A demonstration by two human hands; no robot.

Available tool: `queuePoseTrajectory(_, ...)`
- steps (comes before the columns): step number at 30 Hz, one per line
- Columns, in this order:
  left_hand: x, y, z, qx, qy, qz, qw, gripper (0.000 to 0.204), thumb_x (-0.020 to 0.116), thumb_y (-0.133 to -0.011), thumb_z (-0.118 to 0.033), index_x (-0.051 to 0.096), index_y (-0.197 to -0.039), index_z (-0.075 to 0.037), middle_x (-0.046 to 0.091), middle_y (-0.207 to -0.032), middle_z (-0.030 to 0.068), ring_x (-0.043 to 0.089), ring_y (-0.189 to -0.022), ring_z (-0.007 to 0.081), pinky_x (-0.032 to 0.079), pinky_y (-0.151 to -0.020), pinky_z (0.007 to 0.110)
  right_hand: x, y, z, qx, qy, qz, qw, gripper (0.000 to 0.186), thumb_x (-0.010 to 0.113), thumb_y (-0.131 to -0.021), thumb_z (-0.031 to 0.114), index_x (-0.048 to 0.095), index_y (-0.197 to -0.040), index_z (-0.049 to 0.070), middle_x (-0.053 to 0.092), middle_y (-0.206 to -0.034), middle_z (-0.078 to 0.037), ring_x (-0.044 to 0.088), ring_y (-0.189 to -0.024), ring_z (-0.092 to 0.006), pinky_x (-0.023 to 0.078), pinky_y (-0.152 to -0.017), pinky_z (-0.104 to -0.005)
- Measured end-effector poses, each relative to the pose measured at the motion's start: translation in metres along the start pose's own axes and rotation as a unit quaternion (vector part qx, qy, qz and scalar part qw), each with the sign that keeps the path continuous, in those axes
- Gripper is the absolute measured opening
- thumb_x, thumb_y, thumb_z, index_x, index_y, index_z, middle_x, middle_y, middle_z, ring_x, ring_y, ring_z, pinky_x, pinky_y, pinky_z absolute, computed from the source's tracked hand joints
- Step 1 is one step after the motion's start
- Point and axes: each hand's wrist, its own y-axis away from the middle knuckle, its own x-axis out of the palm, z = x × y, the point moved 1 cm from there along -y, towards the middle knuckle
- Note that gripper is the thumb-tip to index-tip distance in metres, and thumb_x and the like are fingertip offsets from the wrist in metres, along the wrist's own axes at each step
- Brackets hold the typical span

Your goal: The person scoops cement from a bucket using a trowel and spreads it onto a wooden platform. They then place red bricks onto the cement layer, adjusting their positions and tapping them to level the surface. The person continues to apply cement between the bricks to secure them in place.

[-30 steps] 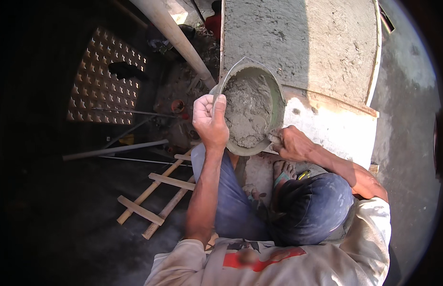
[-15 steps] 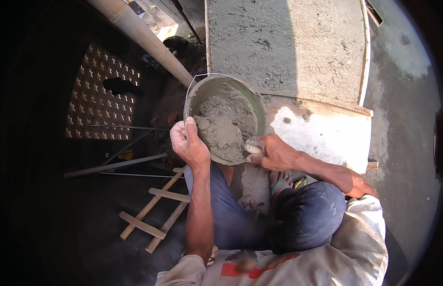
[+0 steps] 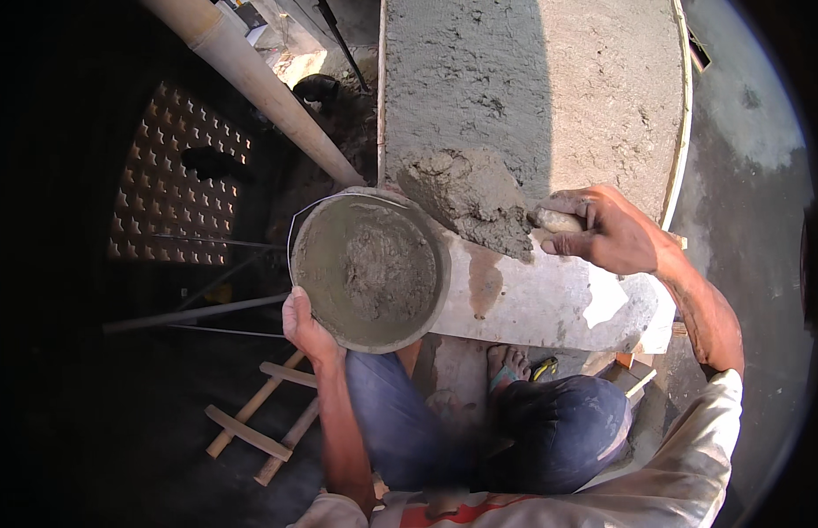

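My left hand (image 3: 309,328) grips the near left rim of a round bucket (image 3: 319,255), its thumb over the edge. Inside lies grey wet mortar (image 3: 387,273), and a thin wire handle rests along the bucket's left side. In my right hand (image 3: 613,231), the fingers are closed around the pale, mortar-smeared handle of a trowel (image 3: 559,222). A lumpy load of mortar (image 3: 469,195) covers the trowel's blade, hiding it, at the near edge of a rough mortar-covered slab (image 3: 466,79). Whether the load touches the slab I cannot tell.
A pale board (image 3: 550,295) spans the slab's near end. Left of the slab slants a thick bamboo pole (image 3: 268,92). Below left stands a wooden ladder (image 3: 250,431). A perforated block wall (image 3: 176,180) is farther left, and grey floor (image 3: 744,290) lies far right.
My right hand has lifted a trowel load of mortar out of the bucket and swung it right and forward to the slab's near edge. The bucket has shifted left and nearer with my left hand.
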Motion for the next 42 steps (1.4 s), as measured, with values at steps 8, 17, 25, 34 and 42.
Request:
queuePoseTrajectory(8,-0.009,0.001,0.003,-0.002,0.002,0.002,1.0,0.027,0.06,-0.11,-0.024,0.064,-0.112,0.003,0.073,-0.106,0.0114,0.069,-0.091,0.0169,0.057,-0.083,0.032,0.006,-0.171,-0.103,0.174,-0.39,0.246,0.87,0.035,0.065,-0.106,0.025,0.072,-0.119,-0.007,0.063,-0.066,-0.007,0.047,-0.039,-0.0105,0.034,-0.031,-0.027)
queuePoseTrajectory(17,0.015,0.005,-0.013,0.052,-0.09,-0.032,0.994,0.021,0.067,-0.107,-0.021,0.063,-0.1,-0.002,0.063,-0.089,-0.0006,0.053,-0.079,0.0056,0.046,-0.072,0.024,-0.002,-0.087,-0.08,0.049,-0.192,0.041,0.979,0.025,0.068,-0.104,0.019,0.069,-0.117,-0.003,0.065,-0.072,-0.007,0.052,-0.047,-0.011,0.049,-0.053,-0.0292)
queuePoseTrajectory(25,0.1,0.042,-0.035,0.107,-0.184,0.084,0.973,0.016,0.074,-0.101,-0.014,0.061,-0.1,-0.004,0.048,-0.069,-0.0093,0.039,-0.062,0.0011,0.035,-0.056,0.023,0.076,-0.038,0.003,-0.035,0.435,-0.058,0.898,0.039,0.067,-0.092,0.013,0.058,-0.126,-0.005,0.067,-0.103,-0.024,0.075,-0.088,-0.0404,0.062,-0.065,-0.0468)
queuePoseTrajectory(34,0.07,0.03,-0.034,0.121,-0.139,0.227,0.956,0.011,0.072,-0.101,-0.009,0.062,-0.104,-0.003,0.048,-0.068,-0.0103,0.037,-0.062,-0.0011,0.031,-0.054,0.021,0.134,-0.084,-0.03,-0.094,0.252,0.039,0.962,0.038,0.066,-0.084,0.011,0.063,-0.114,-0.012,0.067,-0.069,-0.026,0.071,-0.069,-0.045,0.059,-0.063,-0.0505)
queuePoseTrajectory(42,0.079,0.037,-0.031,0.142,-0.123,0.202,0.961,0.011,0.071,-0.102,-0.008,0.061,-0.103,-0.003,0.049,-0.068,-0.0103,0.038,-0.061,-0.0014,0.029,-0.053,0.021,0.164,-0.051,-0.019,-0.191,0.346,0.058,0.917,0.039,0.06,-0.093,0.013,0.061,-0.123,-0.013,0.067,-0.077,-0.027,0.069,-0.064,-0.0437,0.055,-0.056,-0.0537)
